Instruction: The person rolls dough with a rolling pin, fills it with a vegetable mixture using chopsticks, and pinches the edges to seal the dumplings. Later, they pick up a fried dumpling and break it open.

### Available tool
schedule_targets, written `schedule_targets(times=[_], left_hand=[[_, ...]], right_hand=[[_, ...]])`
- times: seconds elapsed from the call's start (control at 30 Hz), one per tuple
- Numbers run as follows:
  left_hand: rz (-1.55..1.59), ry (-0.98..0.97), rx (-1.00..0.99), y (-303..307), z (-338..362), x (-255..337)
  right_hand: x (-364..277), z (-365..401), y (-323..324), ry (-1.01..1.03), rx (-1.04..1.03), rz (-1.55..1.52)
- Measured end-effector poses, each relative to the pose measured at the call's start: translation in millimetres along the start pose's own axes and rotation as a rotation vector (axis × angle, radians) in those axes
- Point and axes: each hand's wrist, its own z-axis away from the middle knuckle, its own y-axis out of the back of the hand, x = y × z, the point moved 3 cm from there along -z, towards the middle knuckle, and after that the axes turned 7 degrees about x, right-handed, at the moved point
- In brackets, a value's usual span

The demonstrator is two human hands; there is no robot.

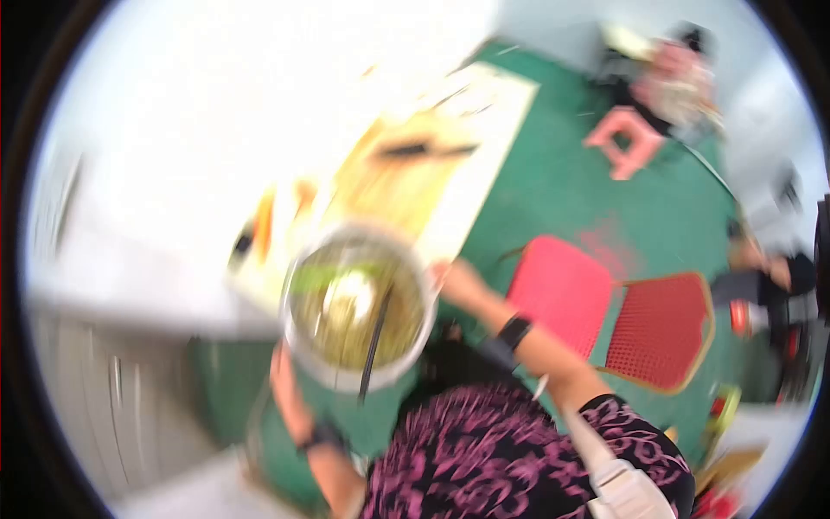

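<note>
Green floor spreads out around the round bowl, and a bright white table takes up the area ahead and to its left. Right of the bowl stands a red chair; well beyond it, ahead and right, is a pink stool. Just past the bowl, a yellowish board lies on the table, bearing a dark, blurred, long object.

The bowl itself is held between both hands at the table's near corner, its circular mouth facing up. The left hand supports its near-left side, and the right hand grips its right rim. Inside, light green pieces sit toward the far left. A thin dark stick juts over the near rim, its long axis pointing toward the person and slightly left.
</note>
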Motion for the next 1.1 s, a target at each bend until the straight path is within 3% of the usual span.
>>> schedule_targets(times=[0.03, 0.07, 0.1, 0.13, 0.33, 0.37, 0.5, 0.57, 0.67, 0.7, 0.77, 0.83, 0.93, 1.1], left_hand=[[0.055, 0.006, -0.042, 7, -7, -9], [-0.109, -0.047, -0.007, 25, -24, -37], [0.106, 0.150, -0.133, 44, -56, -95], [-0.237, 0.409, 0.052, 18, 32, 31], [0.018, 0.438, -0.139, 3, 49, 19], [0.258, 0.543, -0.347, 26, -30, -111], [0.275, 0.444, -0.304, 44, -9, -98], [0.205, 0.391, -0.334, 22, -14, -71], [0.174, 0.423, -0.257, 16, -19, -76], [0.156, 0.433, -0.228, 12, -15, -67], [0.129, 0.382, -0.263, 15, -26, -80], [0.134, 0.406, -0.120, 6, -26, -79], [-0.160, 0.281, -0.041, 2, -25, -68], [-0.129, 0.277, -0.032, 32, -48, -75]], right_hand=[[11, -4, -4, -0.011, 0.093, -0.168], [12, -5, -2, -0.117, 0.183, -0.185], [7, 0, 7, -0.332, 0.047, -0.341], [8, 6, 7, -0.335, 0.082, -0.393], [6, 39, 17, -0.407, -0.011, -0.431], [8, 44, 19, -0.420, 0.017, -0.464], [11, 53, -28, -0.387, -0.069, -0.596], [19, 55, -32, -0.407, 0.022, -0.630], [-1, 51, -32, -0.406, 0.003, -0.611], [-8, 45, -36, -0.319, 0.041, -0.620], [-25, 39, -23, -0.112, 0.016, -0.298], [-18, 32, -25, -0.004, 0.074, -0.047], [-29, 34, -23, -0.031, -0.009, -0.125], [-48, 40, -43, -0.134, -0.251, -0.320]])
